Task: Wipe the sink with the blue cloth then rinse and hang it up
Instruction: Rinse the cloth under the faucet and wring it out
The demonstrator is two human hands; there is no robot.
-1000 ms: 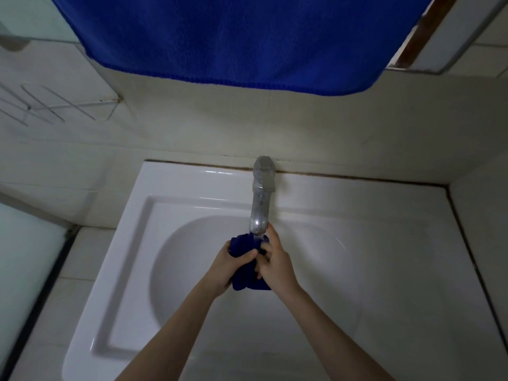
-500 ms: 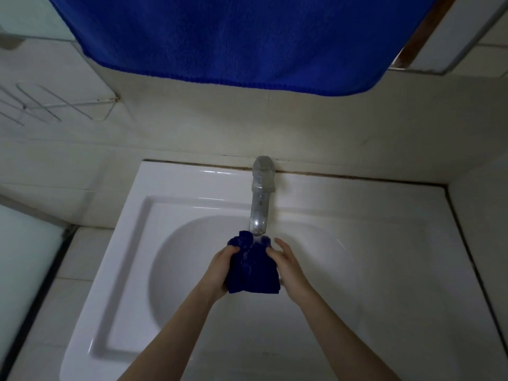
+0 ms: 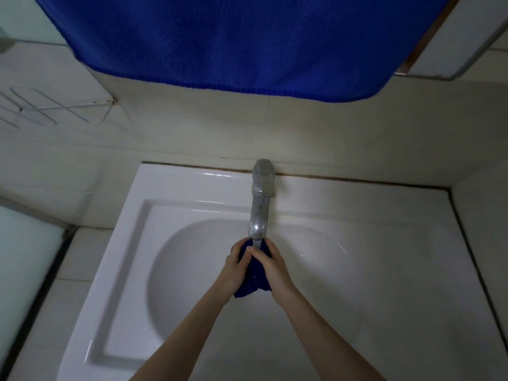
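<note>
A small blue cloth [image 3: 252,279] is bunched up right under the spout of the metal tap [image 3: 259,204], over the bowl of the white sink [image 3: 132,243]. My left hand [image 3: 236,266] grips the cloth from the left. My right hand [image 3: 270,266] grips it from the right, fingers curled over its top. The two hands press together around it, and the cloth's lower end hangs out below them. A thin stream of water appears to fall from the spout onto the cloth.
A large blue towel [image 3: 233,42] hangs overhead across the top of the view. A wire rack [image 3: 52,108] is fixed to the tiled wall at left. A tiled ledge surrounds the sink.
The hands had spread the cloth open a little half a second ago; now they have closed together again, squeezing it into a tight bundle under the spout.
</note>
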